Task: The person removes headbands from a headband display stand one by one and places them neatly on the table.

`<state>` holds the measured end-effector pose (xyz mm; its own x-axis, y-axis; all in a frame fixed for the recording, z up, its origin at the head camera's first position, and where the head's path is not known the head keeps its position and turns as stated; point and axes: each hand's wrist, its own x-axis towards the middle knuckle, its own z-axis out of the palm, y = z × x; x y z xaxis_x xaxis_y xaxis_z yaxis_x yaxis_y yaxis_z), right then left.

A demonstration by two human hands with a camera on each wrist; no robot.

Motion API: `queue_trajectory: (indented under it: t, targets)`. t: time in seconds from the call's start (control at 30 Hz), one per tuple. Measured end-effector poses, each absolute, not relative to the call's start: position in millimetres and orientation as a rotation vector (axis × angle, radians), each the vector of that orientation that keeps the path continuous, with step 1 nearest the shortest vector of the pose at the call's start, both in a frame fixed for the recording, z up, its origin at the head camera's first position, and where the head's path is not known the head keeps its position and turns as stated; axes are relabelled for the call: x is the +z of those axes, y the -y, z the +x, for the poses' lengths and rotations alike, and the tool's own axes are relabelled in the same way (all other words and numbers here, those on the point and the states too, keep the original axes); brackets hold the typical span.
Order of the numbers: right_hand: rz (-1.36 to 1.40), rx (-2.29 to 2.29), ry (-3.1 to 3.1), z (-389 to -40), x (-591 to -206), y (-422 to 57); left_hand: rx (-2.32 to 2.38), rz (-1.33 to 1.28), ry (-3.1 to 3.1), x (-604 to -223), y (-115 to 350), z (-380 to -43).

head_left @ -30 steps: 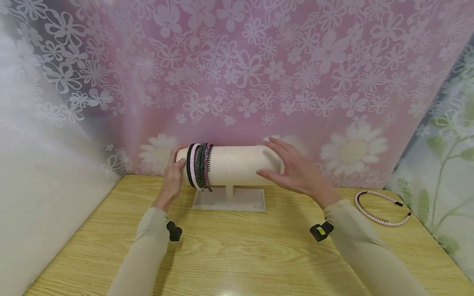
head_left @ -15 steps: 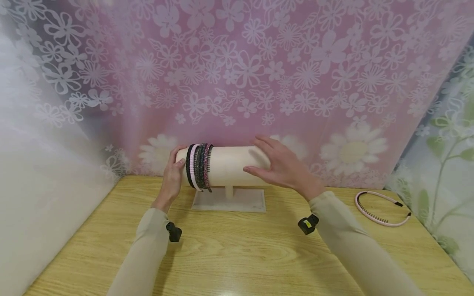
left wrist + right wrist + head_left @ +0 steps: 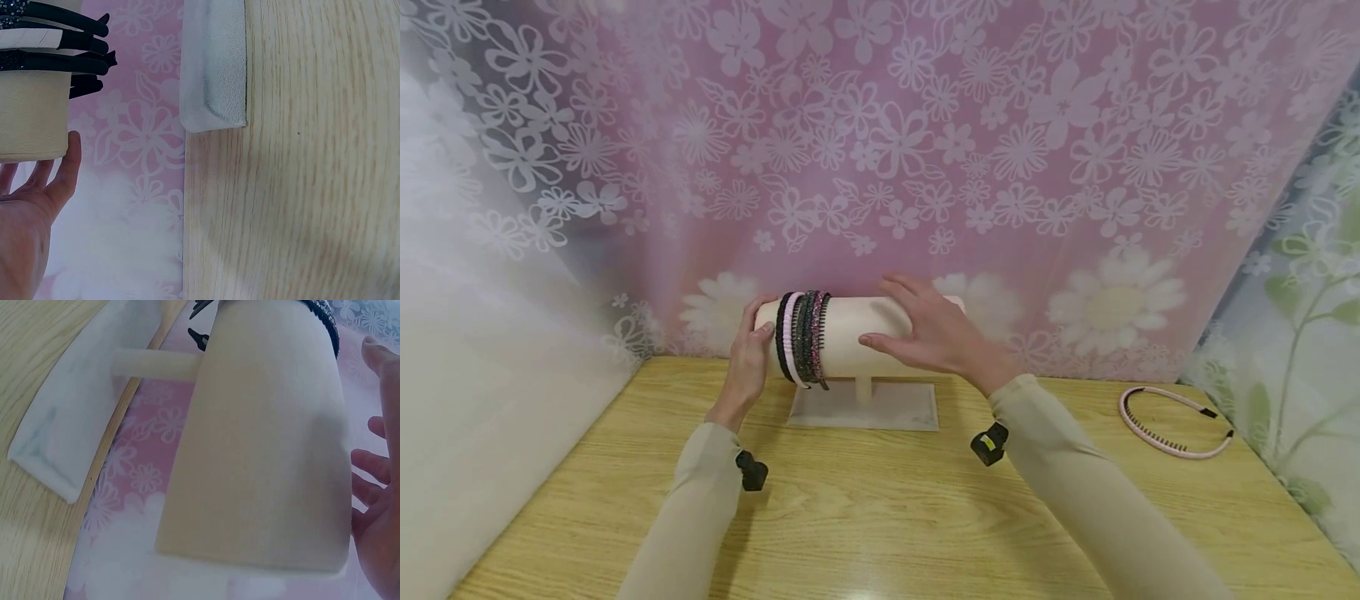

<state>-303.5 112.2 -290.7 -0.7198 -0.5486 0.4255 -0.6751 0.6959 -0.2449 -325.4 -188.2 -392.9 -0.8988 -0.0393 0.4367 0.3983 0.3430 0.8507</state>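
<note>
A cream padded roll (image 3: 847, 346) of a headband display stand lies crosswise in the head view. Around its left part sit several headbands side by side: black (image 3: 781, 337), pale pink (image 3: 788, 340), dark glittery (image 3: 806, 337) and pink glittery (image 3: 817, 333). The left hand (image 3: 747, 362) grips the roll's left end, thumb in front; in the left wrist view its fingers (image 3: 73, 162) reach that end. The right hand (image 3: 936, 329) hovers at the bare right part with thumb and fingers spread. Alongside the roll in the right wrist view, the same hand (image 3: 381, 537) holds nothing.
The stand's pale flat base (image 3: 887, 408) rests on the wooden table (image 3: 850, 508) under a short post (image 3: 864, 389). Another pink headband (image 3: 1172, 450) with teeth lies at the table's right side. Flowered curtains (image 3: 925, 167) hang close behind and at both sides.
The right hand has moved left along the roll, from its right end toward the headbands, fingers still spread. The left hand has stayed at the left end.
</note>
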Motion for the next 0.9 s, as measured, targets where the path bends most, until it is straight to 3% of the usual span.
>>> queue_trajectory:
  t: [0.53,0.9]
  targets:
    - [1.017,0.526,2.552,-315,-292,-75,-1.533,-0.324,2.228,-393,188,-327]
    - [0.888,0.299,2.727,-320,-288,-54,-1.544,-0.34,2.213,-392,187,-326]
